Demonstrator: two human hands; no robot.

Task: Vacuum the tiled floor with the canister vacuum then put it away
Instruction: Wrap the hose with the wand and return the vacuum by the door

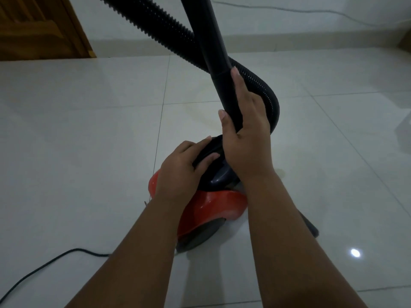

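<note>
So you were crouched over the small red plastic canister vacuum [211, 205], which sat on the glossy pale tiled floor [77, 130] right under you, near the middle of the room. Your right hand [242, 134] was wrapped around the lower end of the smooth black rigid wand tube [209, 41], thumb up along it, just above where it met the body. Your left hand [184, 170] was curled over the black rounded connector cap [213, 150] on top of the canister, fingers clamped on its edge.

The black ribbed flexible hose [155, 21] looped behind the tube; imo it'd flop and drag, so hold the stiff tube, not the ribs. Canister looked light but slick, prob slides easily on those tiles, so pin it at the cap. Black power cord [44, 265] trailed at lower left, btw; trip risk.
</note>
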